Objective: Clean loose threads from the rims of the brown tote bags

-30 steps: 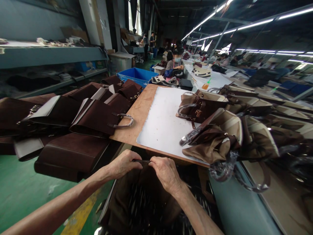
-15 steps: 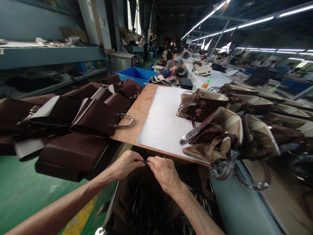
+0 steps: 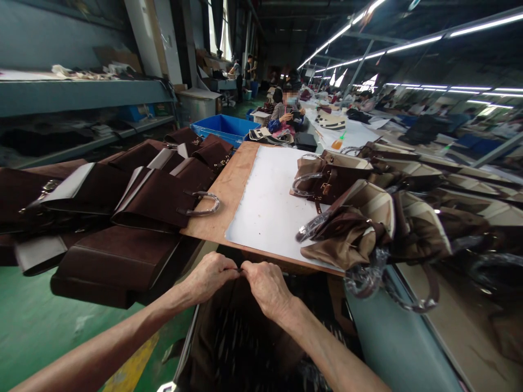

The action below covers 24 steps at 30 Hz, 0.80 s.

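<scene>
Both hands meet over my lap, just short of the table's front edge. My left hand (image 3: 213,276) is closed in a pinch, thumb against the bent fingers. My right hand (image 3: 267,287) pinches right beside it, and the fingertips almost touch. Between them shows a bit of a thin dark strip (image 3: 238,270), mostly covered by the fingers. Dark brown cloth (image 3: 212,332) hangs below the hands over my lap; whether the strip belongs to it I cannot tell. Patterned dark clothing (image 3: 241,354) shows beneath.
Brown bag bodies (image 3: 118,261) are heaped on the left. Ahead lies a wooden table (image 3: 204,226) with a white sheet (image 3: 261,212). Bags with plastic-wrapped handles (image 3: 355,218) crowd the right. Beyond are a blue bin (image 3: 224,128) and a seated person (image 3: 281,113).
The view has shifted slightly, so the surroundings sit a little further left. My hands have drawn marginally closer together, both still pinching the dark strip.
</scene>
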Each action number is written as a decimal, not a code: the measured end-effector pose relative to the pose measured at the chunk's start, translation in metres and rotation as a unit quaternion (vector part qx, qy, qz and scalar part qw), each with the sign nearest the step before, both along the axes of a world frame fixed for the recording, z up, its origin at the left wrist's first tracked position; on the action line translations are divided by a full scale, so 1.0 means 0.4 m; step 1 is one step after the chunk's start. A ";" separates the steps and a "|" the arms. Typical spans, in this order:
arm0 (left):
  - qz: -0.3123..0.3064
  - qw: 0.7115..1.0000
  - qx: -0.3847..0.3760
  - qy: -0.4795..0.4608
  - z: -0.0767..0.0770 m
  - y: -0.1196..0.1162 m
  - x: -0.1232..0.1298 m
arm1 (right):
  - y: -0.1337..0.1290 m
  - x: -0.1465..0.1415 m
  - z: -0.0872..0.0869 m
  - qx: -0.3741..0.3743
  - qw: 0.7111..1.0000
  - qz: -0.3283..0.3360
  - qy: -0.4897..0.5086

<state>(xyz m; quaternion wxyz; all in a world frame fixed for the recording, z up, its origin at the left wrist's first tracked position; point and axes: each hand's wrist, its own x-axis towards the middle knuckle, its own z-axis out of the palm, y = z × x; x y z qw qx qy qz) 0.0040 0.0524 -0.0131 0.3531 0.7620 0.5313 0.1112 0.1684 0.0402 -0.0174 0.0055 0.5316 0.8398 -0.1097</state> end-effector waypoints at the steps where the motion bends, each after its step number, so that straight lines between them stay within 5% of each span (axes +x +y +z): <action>1: -0.003 1.000 0.002 0.004 0.003 0.000 0.001 | 0.002 0.001 -0.001 -0.001 1.000 0.004 -0.008; 12: -0.012 1.000 -0.009 0.006 -0.004 0.009 -0.014 | -0.084 0.171 0.008 -0.019 0.995 -0.075 -0.062; 17: -0.028 1.000 -0.005 0.003 0.000 0.006 -0.003 | -0.138 0.245 -0.017 -0.027 0.995 -0.097 -0.004; 24: -0.020 1.000 -0.002 -0.007 -0.010 0.007 -0.004 | -0.169 0.259 -0.018 -0.084 0.980 -0.140 0.117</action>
